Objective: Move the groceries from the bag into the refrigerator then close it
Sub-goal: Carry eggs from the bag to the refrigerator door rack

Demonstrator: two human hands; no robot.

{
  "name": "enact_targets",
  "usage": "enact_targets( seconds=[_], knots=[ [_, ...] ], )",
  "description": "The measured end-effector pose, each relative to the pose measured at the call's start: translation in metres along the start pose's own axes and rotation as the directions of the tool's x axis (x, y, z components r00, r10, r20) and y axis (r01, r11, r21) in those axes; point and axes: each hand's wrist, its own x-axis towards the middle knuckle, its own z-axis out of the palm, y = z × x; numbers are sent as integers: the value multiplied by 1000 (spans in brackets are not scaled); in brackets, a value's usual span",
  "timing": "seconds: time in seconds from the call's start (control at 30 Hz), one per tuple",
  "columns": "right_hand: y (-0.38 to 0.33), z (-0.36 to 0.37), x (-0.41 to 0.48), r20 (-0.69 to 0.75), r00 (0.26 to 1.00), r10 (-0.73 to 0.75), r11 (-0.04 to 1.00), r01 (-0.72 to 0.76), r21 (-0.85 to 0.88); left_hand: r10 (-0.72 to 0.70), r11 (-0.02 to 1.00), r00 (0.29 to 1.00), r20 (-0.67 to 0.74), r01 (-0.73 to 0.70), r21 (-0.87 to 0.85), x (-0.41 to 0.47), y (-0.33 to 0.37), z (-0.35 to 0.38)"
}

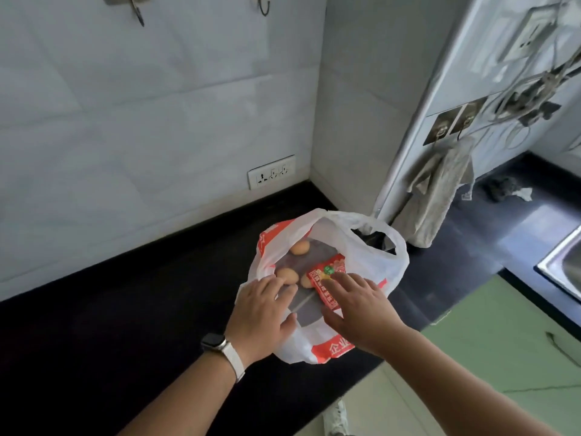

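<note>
A white plastic bag (pixel 364 247) with orange print lies open on the black counter (pixel 125 294). Inside it I see eggs, one at the back (pixel 299 247) and one by my left fingers (pixel 287 275), plus a red packet (pixel 327 278). My left hand (pixel 264 313), with a watch on the wrist, rests flat on the bag's left rim, fingers straight. My right hand (pixel 358 306) reaches into the bag with its fingers spread, the fingertips touching the red packet. The refrigerator (pixel 471 89) stands at the right, its side facing me; its door is not visible.
A wall socket (pixel 272 176) sits on the tiled wall behind the bag. A grey towel (pixel 437 196) and cables hang on the refrigerator's side. A steel sink (pixel 562 265) is at the far right, with a crumpled cloth (pixel 506 188) on the counter behind it.
</note>
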Motion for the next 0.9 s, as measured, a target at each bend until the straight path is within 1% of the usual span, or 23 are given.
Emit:
enact_targets(
  seconds=[0.2,0.37,0.47,0.53,0.6,0.7,0.8,0.9],
  knots=[
    [35,18,52,85,992,-94,995,92,33,-38,999,998,49,38,-2,39,-1,29],
    [53,37,91,152,966,-210,978,206,42,-152,988,986,74,154,-24,62,-4,52],
    [57,49,113,204,941,-270,963,265,50,-246,967,956,161,254,-28,69,-7,64],
    [57,56,126,251,918,-307,951,306,46,-304,949,923,236,314,-5,73,-8,72],
    [58,63,136,309,893,-327,942,335,31,-365,923,890,272,384,-15,78,-9,77],
    [62,70,146,357,867,-348,930,367,16,-410,900,869,277,434,-30,84,-7,83],
    [67,75,152,370,852,-371,917,398,3,-436,882,854,285,468,-54,90,-4,88],
    [72,79,156,352,856,-379,919,394,31,-460,872,840,286,488,-32,99,-3,93]
  ],
)
